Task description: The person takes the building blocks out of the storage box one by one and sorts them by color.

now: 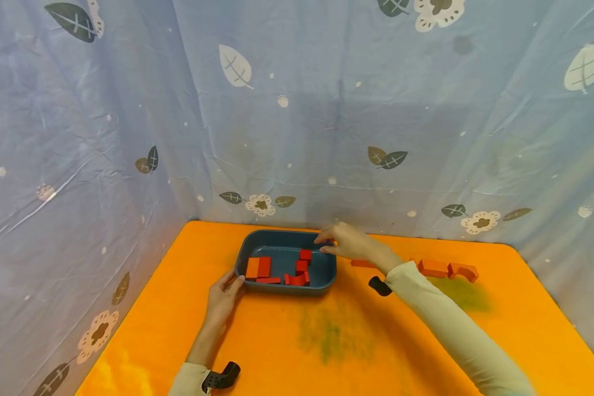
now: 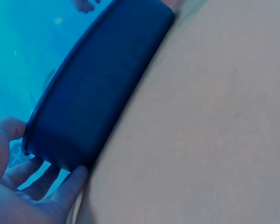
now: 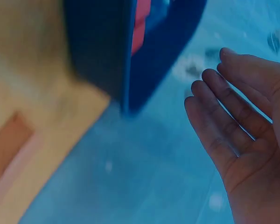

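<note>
A dark blue-grey plastic bin point(image 1: 286, 290) stands toward the back of the table with several red and orange blocks point(image 1: 258, 268) inside. My left hand point(image 1: 221, 300) holds its near left corner. In the left wrist view the thumb sits at the rim of the bin point(image 2: 84, 93) and the fingers press its end wall lower down. My right hand point(image 1: 348, 242) is over the bin's right end, near the back rim. The right wrist view shows that hand point(image 3: 249, 126) with fingers extended and slightly bent, holding nothing, beside the bin point(image 3: 100, 46).
On the orange table point(image 1: 376, 341), right of the bin, lie more orange blocks point(image 1: 433, 268), among them an arched block point(image 1: 464, 271); the right forearm partly covers this row. A flat block point(image 1: 362, 263) lies close to the bin. A patterned curtain point(image 1: 336, 137) borders the table's back and sides.
</note>
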`<state>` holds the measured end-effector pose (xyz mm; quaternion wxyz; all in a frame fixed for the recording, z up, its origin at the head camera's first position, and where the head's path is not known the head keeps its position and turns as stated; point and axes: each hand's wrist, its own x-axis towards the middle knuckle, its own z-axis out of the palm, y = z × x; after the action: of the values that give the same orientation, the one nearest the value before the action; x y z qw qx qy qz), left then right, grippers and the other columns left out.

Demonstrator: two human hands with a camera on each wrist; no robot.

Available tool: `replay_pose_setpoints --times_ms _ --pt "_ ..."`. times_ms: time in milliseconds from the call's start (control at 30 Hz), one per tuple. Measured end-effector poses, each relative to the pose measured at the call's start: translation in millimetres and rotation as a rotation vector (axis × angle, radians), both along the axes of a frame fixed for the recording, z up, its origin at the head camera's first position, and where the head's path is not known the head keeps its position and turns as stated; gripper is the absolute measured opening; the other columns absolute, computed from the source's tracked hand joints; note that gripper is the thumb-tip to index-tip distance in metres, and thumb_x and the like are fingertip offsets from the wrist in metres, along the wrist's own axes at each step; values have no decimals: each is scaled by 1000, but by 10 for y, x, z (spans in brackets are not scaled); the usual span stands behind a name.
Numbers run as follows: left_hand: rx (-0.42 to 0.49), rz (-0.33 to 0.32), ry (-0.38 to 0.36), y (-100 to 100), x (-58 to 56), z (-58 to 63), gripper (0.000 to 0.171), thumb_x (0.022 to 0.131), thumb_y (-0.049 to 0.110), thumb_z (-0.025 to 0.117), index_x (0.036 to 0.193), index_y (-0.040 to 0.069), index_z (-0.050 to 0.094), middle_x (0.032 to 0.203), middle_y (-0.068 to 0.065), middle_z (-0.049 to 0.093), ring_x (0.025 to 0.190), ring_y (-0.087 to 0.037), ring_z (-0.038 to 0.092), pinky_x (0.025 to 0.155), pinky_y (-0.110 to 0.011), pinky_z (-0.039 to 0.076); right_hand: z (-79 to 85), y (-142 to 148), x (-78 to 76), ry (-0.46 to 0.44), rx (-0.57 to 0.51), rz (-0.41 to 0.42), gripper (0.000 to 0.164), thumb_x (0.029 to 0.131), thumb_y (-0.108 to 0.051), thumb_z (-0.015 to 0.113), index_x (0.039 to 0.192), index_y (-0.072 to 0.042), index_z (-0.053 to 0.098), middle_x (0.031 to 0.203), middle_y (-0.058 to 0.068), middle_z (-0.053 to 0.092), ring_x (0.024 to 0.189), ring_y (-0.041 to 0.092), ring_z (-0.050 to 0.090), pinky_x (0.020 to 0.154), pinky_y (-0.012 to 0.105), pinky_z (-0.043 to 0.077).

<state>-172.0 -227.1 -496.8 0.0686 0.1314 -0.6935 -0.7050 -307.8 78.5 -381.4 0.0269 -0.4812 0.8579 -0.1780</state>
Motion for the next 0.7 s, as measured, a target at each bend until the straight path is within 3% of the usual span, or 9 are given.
replay_pose_setpoints --times_ms 200,433,700 --pt "9 -1 0 13 5 20 55 100 15 57 148 -4 38 147 -25 41 131 -34 46 105 -43 45 -91 -483 138 -17 105 91 25 93 -15 68 116 -6 72 115 8 68 102 22 65 89 33 56" --pt "3 5 -2 -23 -17 -7 54 99 14 59 146 -5 40 145 -25 44 128 -34 48 103 -41 47 -14 -1015 198 24 326 85 33 94 -24 68 124 -11 69 123 4 63 114 19 59 99 31 51" --pt "2 10 13 -21 -32 -28 50 99 12 59 144 -5 43 141 -25 48 124 -30 52 100 -38 51 -69 -1424 53 68 196 115 26 91 -21 72 114 -9 73 113 0 70 102 15 65 90 23 54"
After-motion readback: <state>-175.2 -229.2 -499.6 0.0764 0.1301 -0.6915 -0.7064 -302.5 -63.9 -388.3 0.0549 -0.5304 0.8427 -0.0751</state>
